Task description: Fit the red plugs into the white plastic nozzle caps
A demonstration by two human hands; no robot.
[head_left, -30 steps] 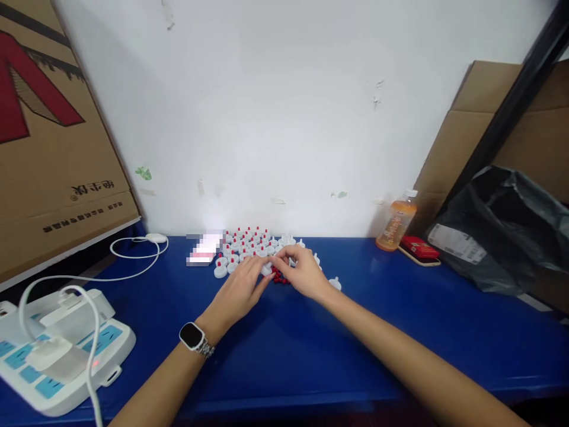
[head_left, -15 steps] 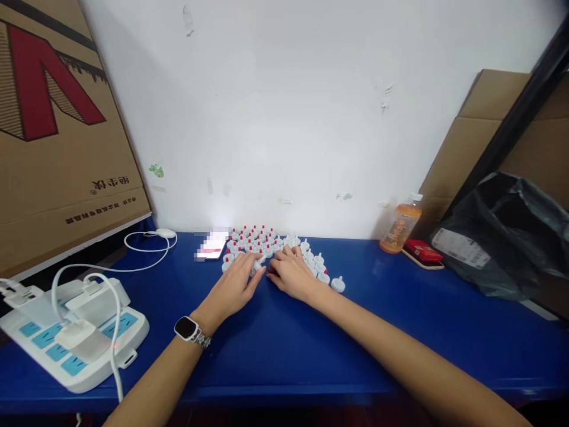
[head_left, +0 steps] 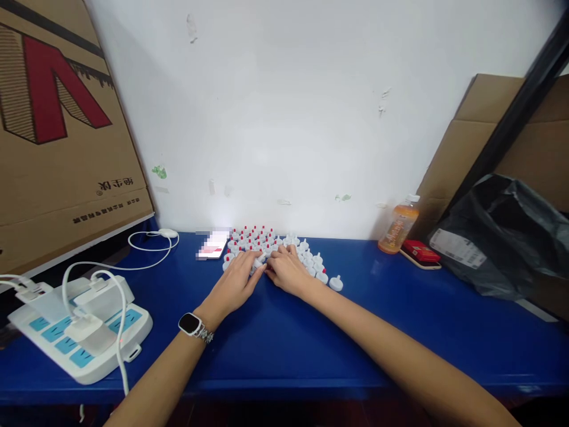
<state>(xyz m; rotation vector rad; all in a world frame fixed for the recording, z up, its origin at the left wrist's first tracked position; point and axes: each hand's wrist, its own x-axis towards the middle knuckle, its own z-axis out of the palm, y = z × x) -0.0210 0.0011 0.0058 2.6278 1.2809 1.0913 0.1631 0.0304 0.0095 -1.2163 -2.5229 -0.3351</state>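
My left hand (head_left: 238,274) is closed on a white nozzle cap (head_left: 259,261), gripped between thumb and fingers with its spout pointing toward the right. Against that cap's spout end rests my right hand (head_left: 288,271), its fingers pinched together; whatever they hold is hidden. Behind both hands stand many white nozzle caps in a cluster. Those on the left carry red tips, such as the red-tipped caps (head_left: 251,239). Plain caps (head_left: 306,256) without red stand mostly on the right. One white cap (head_left: 336,283) sits apart, right of my right wrist.
A lit phone (head_left: 214,246) lies left of the caps. A white power strip (head_left: 91,370) with plugs and cables occupies the left of the blue table (head_left: 284,350). On the right are an orange drink bottle (head_left: 399,227), a red box (head_left: 420,250) on a phone, and a black bag (head_left: 502,237).
My right fingers have come up to the white cap in my left hand, closing the small gap between the hands. The view has shifted slightly.
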